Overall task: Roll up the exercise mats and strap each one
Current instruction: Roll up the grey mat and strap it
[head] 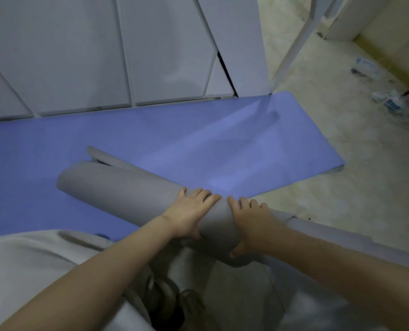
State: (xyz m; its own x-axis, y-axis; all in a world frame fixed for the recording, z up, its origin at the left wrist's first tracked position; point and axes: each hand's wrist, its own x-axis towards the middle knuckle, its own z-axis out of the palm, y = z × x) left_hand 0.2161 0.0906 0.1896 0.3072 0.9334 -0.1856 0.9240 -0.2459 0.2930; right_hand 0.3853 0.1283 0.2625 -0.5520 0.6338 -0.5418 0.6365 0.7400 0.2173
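**Hands are rolling the mat; no strap is showing yet**

Both hands are working side by side on one grey roll [127,194], seen from the head camera. The left hand [191,211] is lying over the top of the roll with its fingers draped across the far side and its thumb spread along the near side. The right hand [248,220] is sitting just beside it, fingers over the top and thumb hooking underneath, so both are holding the roll rather than hovering.

The roll is lying slantwise on the flat part of the blue mat [198,139], which is spread on the floor [330,199] along the foot of the white cabinet doors [79,56]. Its far end is pointing up and left. A slimmer grey fold [103,155] is poking out behind that end, so the layers look uneven there. Another grey tube-like edge [341,237] is running off to the right, behind the right forearm; whether it is part of this mat or a second one cannot be told.

By my judgement the rolling step is under way, with plenty of blue mat lying flat. Both hands are crowding the near end, so the next move is likely calling for them to spread apart, square up the loose far end, and push evenly. Strapping is not yet possible: no strap is visible anywhere.
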